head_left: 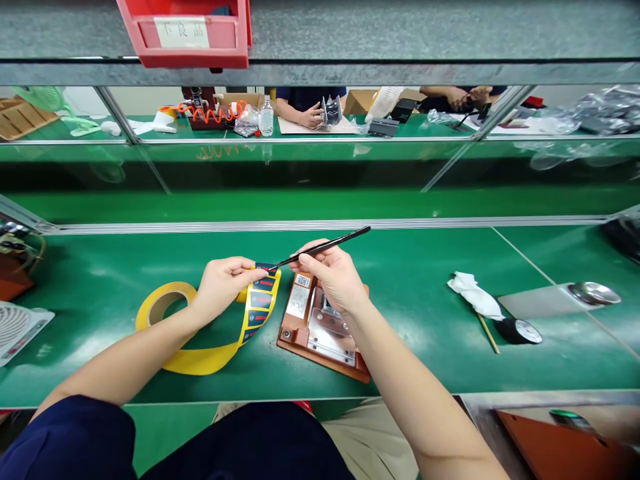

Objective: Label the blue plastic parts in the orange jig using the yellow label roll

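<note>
My left hand (227, 283) pinches the upper end of a yellow label strip (260, 300) that carries dark blue labels with red lettering. The strip runs down and curls back to a yellow roll (145, 313) lying on the bench. In my right hand (333, 273) is a pair of black tweezers (345, 238), held like a pen. Their tips touch or nearly touch the top label beside my left fingertips. Beneath my right hand and partly hidden by it sits a brown fixture (295, 337) with a metal plate and a QR sticker.
To the right lie a crumpled white cloth (475, 295), a thin stick (489, 333) and a silver bottle (545, 300). A white fan (23, 330) stands at the left edge. Overhead hangs a red bin (193, 37). Co-workers' hands (314, 117) work beyond the clear partition.
</note>
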Tool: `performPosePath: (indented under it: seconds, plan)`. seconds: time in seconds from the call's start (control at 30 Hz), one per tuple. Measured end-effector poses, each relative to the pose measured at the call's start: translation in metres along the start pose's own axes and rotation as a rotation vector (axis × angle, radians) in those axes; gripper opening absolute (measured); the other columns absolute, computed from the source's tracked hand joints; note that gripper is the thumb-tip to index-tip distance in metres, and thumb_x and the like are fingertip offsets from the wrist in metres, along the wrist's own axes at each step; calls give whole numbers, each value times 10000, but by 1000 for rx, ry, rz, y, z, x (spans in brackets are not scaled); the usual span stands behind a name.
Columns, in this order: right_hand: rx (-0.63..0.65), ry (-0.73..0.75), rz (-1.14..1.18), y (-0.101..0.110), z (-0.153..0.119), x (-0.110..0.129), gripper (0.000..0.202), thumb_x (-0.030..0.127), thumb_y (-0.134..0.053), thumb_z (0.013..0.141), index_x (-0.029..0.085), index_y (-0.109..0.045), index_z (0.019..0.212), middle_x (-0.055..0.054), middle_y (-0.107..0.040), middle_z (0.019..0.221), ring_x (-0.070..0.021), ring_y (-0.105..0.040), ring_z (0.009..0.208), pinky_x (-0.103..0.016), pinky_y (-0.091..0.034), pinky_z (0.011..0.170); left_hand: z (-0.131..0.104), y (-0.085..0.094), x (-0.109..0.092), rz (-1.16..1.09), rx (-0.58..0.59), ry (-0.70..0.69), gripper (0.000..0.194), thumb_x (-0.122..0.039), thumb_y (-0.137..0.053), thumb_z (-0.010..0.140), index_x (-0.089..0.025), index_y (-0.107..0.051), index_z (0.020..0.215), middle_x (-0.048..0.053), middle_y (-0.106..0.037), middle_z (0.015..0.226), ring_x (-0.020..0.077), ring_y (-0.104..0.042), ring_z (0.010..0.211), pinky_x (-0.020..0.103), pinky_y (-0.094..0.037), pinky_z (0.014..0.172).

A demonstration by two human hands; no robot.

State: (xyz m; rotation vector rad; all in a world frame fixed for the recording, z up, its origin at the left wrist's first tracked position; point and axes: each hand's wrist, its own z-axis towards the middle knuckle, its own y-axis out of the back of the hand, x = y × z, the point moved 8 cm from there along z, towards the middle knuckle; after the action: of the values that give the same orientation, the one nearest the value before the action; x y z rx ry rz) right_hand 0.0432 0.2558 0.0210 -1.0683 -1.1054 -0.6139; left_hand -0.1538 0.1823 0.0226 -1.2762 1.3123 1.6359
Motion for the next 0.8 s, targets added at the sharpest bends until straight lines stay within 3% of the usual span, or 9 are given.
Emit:
performPosePath:
  seconds: [0.13, 0.27, 0.4, 0.53, 0.6, 0.67, 0.73, 0.8]
  plan:
    - [-32, 16, -31, 5, -3, 1, 395, 427, -906, 675, 191, -666, 881, -21, -727, 800, -171, -730, 742, -330, -627, 780, 6, -5, -2, 115, 26, -21, 452, -610, -745, 722, -178, -757, 851, 60, -760, 829, 236, -691, 780, 295, -517, 697]
    - [-93, 70, -121, 27, -13, 10, 390, 452, -876, 712, 200, -649, 905, -22, -719, 831, -177, -732, 776, -337, -621, 792, 33, -17, -7, 600, 151, -137, 580, -656, -423, 925, -185, -760, 965, 95, -763, 970, 303, -697, 958, 360, -501, 834]
    - [-171, 68, -223, 64, -31, 19, 389, 479, -836, 755, 200, -620, 920, -21, -706, 834, -177, -730, 772, -341, -613, 786, 70, -28, 20, 1068, 254, -26, 669, -673, -368, 937, -118, -708, 1095, 186, -743, 976, 398, -682, 1005, 446, -497, 879]
    - [-206, 41, -239, 100, -49, 16, 369, 479, -803, 795, 206, -598, 937, -17, -708, 836, -175, -727, 793, -338, -599, 800, 87, -35, 34, 1214, 337, 0, 752, -689, -318, 952, -153, -480, 1455, 209, -711, 1151, 428, -650, 1106, 492, -505, 893]
    - [-218, 47, -244, 114, -58, 12, 318, 448, -784, 825, 208, -603, 929, -17, -713, 851, -168, -720, 825, -322, -583, 818, 81, -30, 27, 1278, 331, -5, 797, -714, -331, 944, -189, -366, 1544, 209, -720, 1114, 442, -669, 1041, 519, -511, 854]
    - [-222, 47, -253, 123, -65, 6, 270, 419, -766, 851, 211, -613, 933, -20, -719, 878, -167, -715, 863, -313, -567, 835, 63, -22, 5, 1293, 243, -80, 796, -727, -408, 923, -210, -401, 1528, 186, -739, 1036, 423, -694, 916, 498, -520, 795]
    - [-233, 37, -264, 129, -71, 0, 257, 415, -757, 862, 217, -618, 948, -20, -720, 888, -173, -710, 884, -319, -559, 842, 33, -23, -25, 1168, 152, -271, 628, -667, -494, 929, -232, -572, 1373, 127, -750, 983, 356, -702, 835, 426, -519, 747]
    - [-249, 26, -262, 132, -75, -4, 272, 433, -756, 860, 223, -616, 961, -19, -714, 890, -183, -705, 894, -339, -559, 854, -9, -38, -52, 931, 159, -542, 360, -523, -534, 972, -238, -674, 1142, 68, -747, 960, 276, -700, 837, 361, -513, 740]
